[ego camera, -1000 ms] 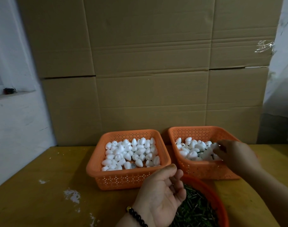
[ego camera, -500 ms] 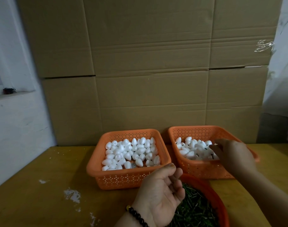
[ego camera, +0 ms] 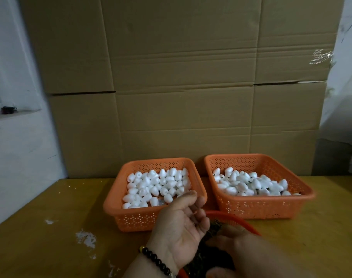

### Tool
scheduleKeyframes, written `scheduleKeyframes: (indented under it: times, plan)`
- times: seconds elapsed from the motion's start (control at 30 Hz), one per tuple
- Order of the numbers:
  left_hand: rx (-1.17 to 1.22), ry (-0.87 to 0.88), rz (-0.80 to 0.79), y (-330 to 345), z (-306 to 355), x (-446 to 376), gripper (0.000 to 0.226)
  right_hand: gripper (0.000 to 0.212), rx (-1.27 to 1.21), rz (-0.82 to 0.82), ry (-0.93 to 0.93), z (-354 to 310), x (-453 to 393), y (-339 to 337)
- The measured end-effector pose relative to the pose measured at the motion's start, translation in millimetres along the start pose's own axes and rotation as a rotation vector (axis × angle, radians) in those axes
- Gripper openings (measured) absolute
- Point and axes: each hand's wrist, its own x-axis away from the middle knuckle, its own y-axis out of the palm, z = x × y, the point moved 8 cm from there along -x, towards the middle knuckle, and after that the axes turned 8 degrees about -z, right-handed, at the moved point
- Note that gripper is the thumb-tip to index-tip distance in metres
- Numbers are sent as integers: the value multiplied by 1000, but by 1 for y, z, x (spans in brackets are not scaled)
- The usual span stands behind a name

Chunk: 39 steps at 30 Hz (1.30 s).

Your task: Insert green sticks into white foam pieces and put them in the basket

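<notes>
Plain white foam pieces (ego camera: 157, 185) fill the left orange basket (ego camera: 135, 219). The right orange basket (ego camera: 261, 207) holds foam pieces with sticks in them (ego camera: 251, 185). Near the bottom edge, a red bowl (ego camera: 241, 221) holds dark green sticks (ego camera: 209, 257). My left hand (ego camera: 179, 227) hovers palm up at the bowl's left rim, its fingers loosely curled and nothing visible in it. Blurred by motion, my right hand (ego camera: 235, 241) is down in the bowl on the sticks, and its grip is unclear.
The baskets stand side by side on a yellow wooden table (ego camera: 50, 247) with white paint marks. Directly behind them rises a wall of cardboard boxes (ego camera: 181, 97). A white wall with a ledge (ego camera: 14, 113) is on the left.
My right hand has left the right basket and come down toward me into the red bowl. My left hand has barely moved.
</notes>
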Motion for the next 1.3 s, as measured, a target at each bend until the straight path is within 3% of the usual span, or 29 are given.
scheduleKeyframes:
  times: [0.23, 0.57, 0.7, 0.83, 1.0, 1.17, 1.3]
  plan:
    - [29, 81, 1, -7, 25, -1, 9, 69, 25, -41, -42, -1, -9, 10]
    - [-157, 190, 86, -39, 70, -26, 14, 33, -84, 114, -57, -10, -4, -8]
    - [-469, 221, 123, -35, 94, -44, 15, 29, -132, 232, -45, -8, 0, -15]
    - [-999, 152, 115, -21, 93, -64, 18, 29, -155, 309, -39, -10, 5, -17]
    - [-1597, 42, 6, -2, 75, -84, 21, 30, -160, 349, -14, -11, 8, -20]
    - [-2165, -13, 46, 6, 66, -96, 42, 21, -175, 318, -11, -16, 9, -21]
    - [-2336, -26, 83, 10, 62, -100, 46, 17, -111, 279, 42, -18, 8, -26]
